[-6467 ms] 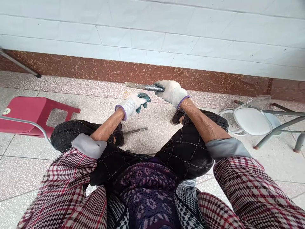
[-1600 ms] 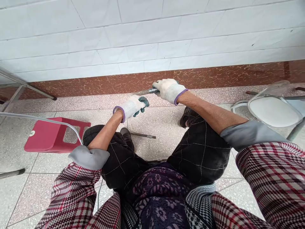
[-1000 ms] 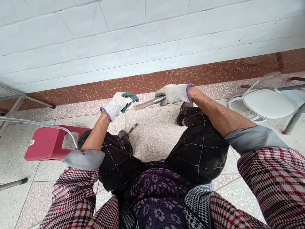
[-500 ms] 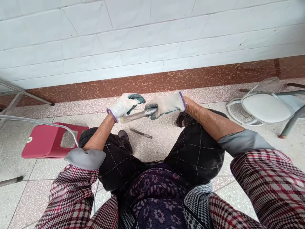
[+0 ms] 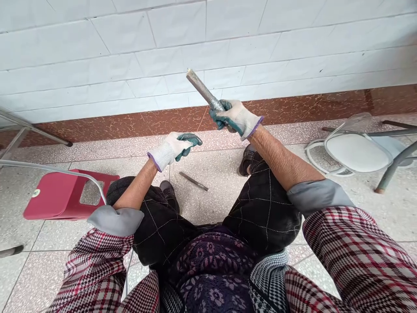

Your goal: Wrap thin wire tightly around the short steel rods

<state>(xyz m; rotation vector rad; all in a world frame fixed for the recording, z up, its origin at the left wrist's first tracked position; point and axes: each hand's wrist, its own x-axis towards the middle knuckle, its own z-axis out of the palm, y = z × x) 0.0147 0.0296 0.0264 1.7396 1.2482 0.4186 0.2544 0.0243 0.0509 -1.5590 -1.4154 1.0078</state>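
My right hand [image 5: 234, 116], in a white knit glove with green coated fingers, is closed around a thick metal rod [image 5: 200, 85]. The rod tilts up to the left, and a silvery ridged band, like wound wire, shows just beyond my fingers. Lower and to the left, my left hand [image 5: 184, 145] wears a matching glove; its fingers are curled together. A thin pale strand [image 5: 202, 118] appears to run from the rod to these fingers; its exact kind is unclear. On the floor between my feet lies a shorter dark metal rod [image 5: 193, 181].
A red plastic stool [image 5: 55, 195] is at the left, with a pale hose or cable [image 5: 65, 168] passing over it. A white-seated chair [image 5: 358, 152] stands at the right. Ahead rises a white tiled wall [image 5: 130, 56] with a brown base strip [image 5: 293, 104].
My right hand has risen and turned, swinging the rod from nearly level by my left wrist to pointing up-left before the wall. My left hand has shifted slightly right and down.
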